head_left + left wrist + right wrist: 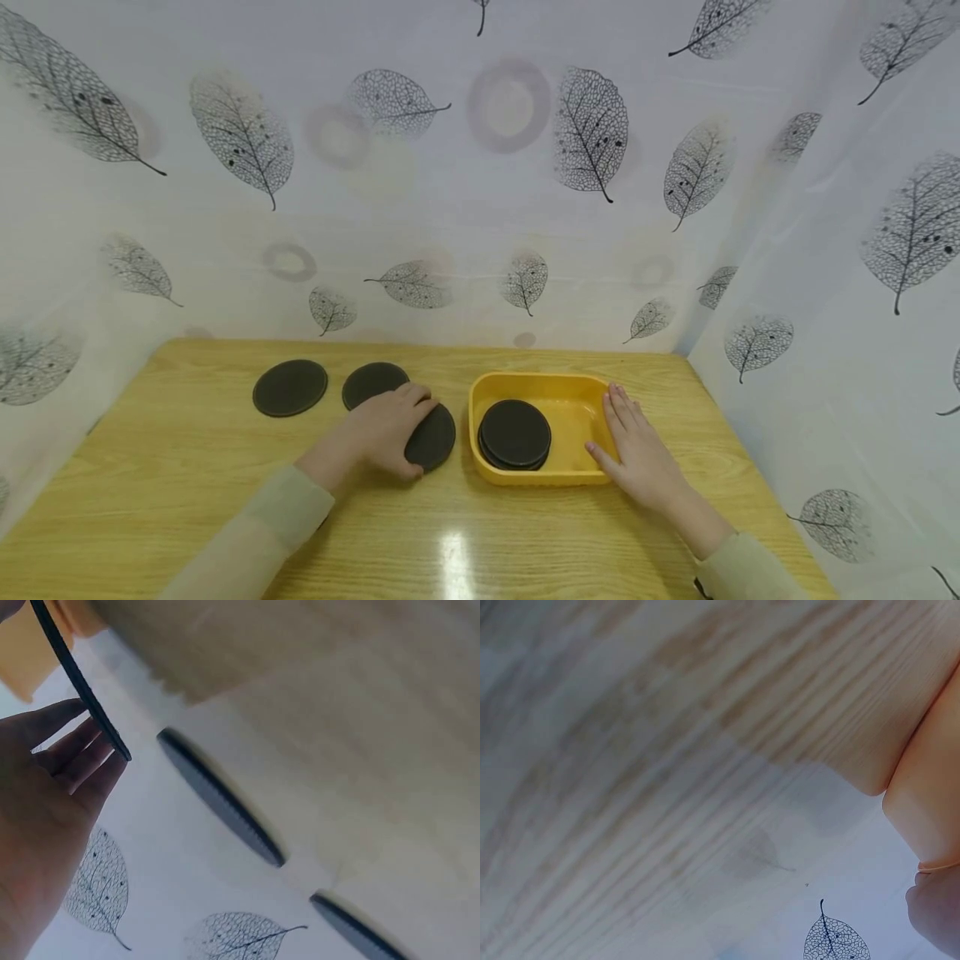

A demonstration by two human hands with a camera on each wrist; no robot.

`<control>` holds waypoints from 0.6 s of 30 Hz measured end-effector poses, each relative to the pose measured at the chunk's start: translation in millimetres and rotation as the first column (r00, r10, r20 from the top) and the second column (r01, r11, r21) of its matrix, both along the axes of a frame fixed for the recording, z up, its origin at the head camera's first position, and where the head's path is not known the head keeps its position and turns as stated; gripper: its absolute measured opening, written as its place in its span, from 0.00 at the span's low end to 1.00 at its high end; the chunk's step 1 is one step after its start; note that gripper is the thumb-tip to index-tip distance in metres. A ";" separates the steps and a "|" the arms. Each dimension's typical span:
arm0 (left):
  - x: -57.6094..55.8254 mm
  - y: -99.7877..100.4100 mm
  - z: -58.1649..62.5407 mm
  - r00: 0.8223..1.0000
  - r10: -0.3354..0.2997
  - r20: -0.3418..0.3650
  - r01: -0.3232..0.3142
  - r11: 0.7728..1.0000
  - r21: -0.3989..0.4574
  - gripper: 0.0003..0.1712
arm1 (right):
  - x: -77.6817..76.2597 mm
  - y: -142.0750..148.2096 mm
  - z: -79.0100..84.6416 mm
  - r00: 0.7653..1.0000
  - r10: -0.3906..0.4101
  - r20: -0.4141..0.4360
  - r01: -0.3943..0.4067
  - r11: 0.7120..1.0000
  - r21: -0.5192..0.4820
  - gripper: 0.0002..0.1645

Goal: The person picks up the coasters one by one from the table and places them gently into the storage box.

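My left hand holds a black round coaster by its edge, just left of the yellow bin. In the left wrist view, the coaster appears edge-on against the fingertips. A small stack of similar coasters lies in the left part of the bin. My right hand rests on the bin's right rim with fairly straight fingers, the thumb spread toward the inside. Only a bit of the right hand shows beside the bin in the right wrist view.
Two more black coasters lie on the wooden table: one at the far left, another partly behind the left hand. A leaf-patterned curtain borders the table at the back and sides.
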State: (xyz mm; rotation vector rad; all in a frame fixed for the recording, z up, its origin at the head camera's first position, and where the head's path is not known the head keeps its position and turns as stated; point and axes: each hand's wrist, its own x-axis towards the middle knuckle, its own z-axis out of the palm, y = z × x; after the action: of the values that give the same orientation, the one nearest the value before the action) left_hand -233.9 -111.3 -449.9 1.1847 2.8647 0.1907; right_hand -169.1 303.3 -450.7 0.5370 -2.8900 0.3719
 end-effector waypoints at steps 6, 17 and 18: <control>-4.7 -0.6 16.4 0.999 -0.003 -0.034 0.003 1.000 0.001 0.59 | -0.5 1.3 -2.2 1.000 -0.002 -0.011 0.002 1.000 0.018 0.49; -11.1 14.7 43.3 0.998 -0.032 -0.056 0.035 0.998 0.061 0.58 | -0.4 -0.7 0.2 1.000 -0.006 -0.010 0.006 1.000 0.016 0.49; -11.8 17.0 44.4 0.997 -0.039 -0.063 0.043 0.997 0.063 0.57 | -0.5 -0.8 0.3 1.000 -0.007 -0.009 0.007 1.000 0.016 0.49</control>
State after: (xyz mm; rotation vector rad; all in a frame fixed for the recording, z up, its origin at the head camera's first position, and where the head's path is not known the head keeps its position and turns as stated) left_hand -245.7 -94.4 -405.5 1.2815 2.9044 0.2510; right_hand -169.5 302.5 -450.3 0.5303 -2.8876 0.3439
